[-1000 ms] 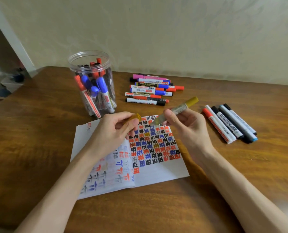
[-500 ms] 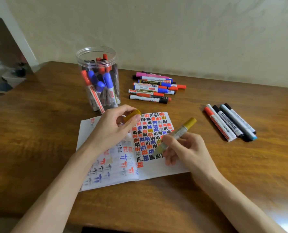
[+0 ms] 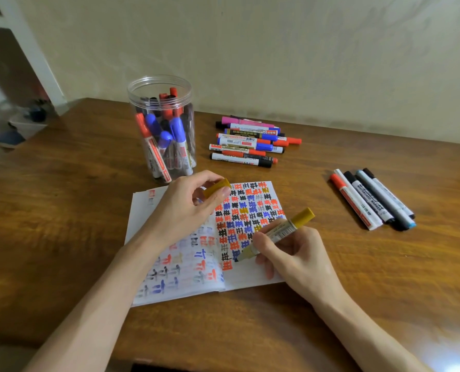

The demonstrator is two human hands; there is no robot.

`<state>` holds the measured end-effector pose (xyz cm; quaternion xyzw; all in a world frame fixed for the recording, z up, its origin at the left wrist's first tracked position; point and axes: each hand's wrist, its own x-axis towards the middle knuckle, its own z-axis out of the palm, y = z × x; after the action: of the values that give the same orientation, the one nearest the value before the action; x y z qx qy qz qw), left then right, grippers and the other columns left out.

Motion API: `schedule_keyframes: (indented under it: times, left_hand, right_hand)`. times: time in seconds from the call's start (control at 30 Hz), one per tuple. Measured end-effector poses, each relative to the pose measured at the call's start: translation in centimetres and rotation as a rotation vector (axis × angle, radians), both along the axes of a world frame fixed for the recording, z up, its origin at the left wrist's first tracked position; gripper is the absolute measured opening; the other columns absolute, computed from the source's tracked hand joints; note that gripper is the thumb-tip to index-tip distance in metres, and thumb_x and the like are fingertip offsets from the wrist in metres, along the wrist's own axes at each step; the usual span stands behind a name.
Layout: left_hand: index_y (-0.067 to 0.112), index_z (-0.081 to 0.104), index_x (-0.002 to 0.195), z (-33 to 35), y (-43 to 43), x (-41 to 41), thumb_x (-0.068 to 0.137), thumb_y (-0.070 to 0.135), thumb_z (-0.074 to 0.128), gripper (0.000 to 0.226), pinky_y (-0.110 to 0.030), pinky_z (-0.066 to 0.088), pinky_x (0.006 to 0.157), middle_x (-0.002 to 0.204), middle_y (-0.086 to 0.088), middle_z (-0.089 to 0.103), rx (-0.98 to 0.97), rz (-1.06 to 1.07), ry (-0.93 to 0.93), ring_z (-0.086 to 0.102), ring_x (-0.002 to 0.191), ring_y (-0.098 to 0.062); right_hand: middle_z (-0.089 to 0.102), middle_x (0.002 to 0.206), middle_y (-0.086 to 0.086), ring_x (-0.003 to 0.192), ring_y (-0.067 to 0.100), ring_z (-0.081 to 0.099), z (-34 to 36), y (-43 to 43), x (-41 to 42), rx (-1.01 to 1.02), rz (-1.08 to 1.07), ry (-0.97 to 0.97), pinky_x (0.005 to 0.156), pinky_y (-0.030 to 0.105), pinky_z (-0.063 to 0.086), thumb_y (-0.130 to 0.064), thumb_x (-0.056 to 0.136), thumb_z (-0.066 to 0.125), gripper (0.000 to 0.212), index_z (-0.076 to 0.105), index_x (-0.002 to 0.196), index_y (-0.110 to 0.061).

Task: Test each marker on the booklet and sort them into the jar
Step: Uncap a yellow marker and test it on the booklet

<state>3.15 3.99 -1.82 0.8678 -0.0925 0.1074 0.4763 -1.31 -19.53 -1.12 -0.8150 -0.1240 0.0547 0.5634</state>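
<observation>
While the right hand (image 3: 296,253) pinches the uncapped gold-ended marker pen (image 3: 277,232) between thumb and curled fingers, its nib points toward 8 o'clock and meets the right-hand page near the lowest written characters; whether it actually presses the paper cannot be told.

Item: open white paper booklet (image 3: 250,277), flat on the brown wooden table (image 3: 62,210), right page filled with rows of red, blue, black and gold characters, left page showing fainter marks.

Item: left hand (image 3: 185,210), resting over the upper left page, thumb and fingers closed round the small gold plastic cap (image 3: 216,187).

Item: clear round plastic jar (image 3: 161,124), lidless, upright, at 11 o'clock from the booklet and near it; red, blue and black markers stand inside.

Item: loose heap of mixed markers (image 3: 247,143), pink, blue, red and black, lying at 12 o'clock from the booklet, just beside the jar at its 3 o'clock.

Item: row of whiteboard markers (image 3: 371,200), side by side, at 2 o'clock, well apart from the booklet.
</observation>
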Motion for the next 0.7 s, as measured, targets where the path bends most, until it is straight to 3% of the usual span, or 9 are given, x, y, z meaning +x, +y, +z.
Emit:
schedule_keyframes:
  times: [0.3,0.47,0.7]
  left_hand:
    - [0.027,0.069,0.119,0.02,-0.05,0.0,0.099,0.046,0.062,0.029,-0.019,0.056,0.077,0.106,0.019,0.069,0.019,0.01,0.007,0.066,0.102,-0.003]
    - [0.028,0.069,0.121,-0.06,-0.02,0.03,0.098,0.048,0.062,0.031,-0.021,0.057,0.077,0.109,0.016,0.069,0.03,0.014,0.015,0.066,0.102,-0.006]
    - [0.028,0.069,0.12,0.0,-0.03,-0.03,0.098,0.049,0.061,0.031,-0.02,0.057,0.075,0.109,0.018,0.069,0.027,0.013,0.023,0.066,0.101,-0.003]
  right_hand:
    - [0.074,0.065,-0.006,0.055,0.02,0.071,0.56,0.19,-0.28,-0.035,-0.005,-0.03,0.062,0.034,0.063,-0.049,0.091,0.066,0.035,0.074,0.081,-0.016]
    - [0.074,0.064,-0.008,0.054,0.018,0.071,0.46,0.29,-0.37,-0.063,-0.005,-0.042,0.064,0.037,0.064,-0.044,0.093,0.067,0.03,0.072,0.079,-0.019]
    - [0.075,0.066,-0.001,0.05,0.018,0.068,0.04,0.05,-0.08,-0.039,-0.073,-0.05,0.053,0.026,0.057,-0.032,0.097,0.07,0.027,0.073,0.079,-0.011]
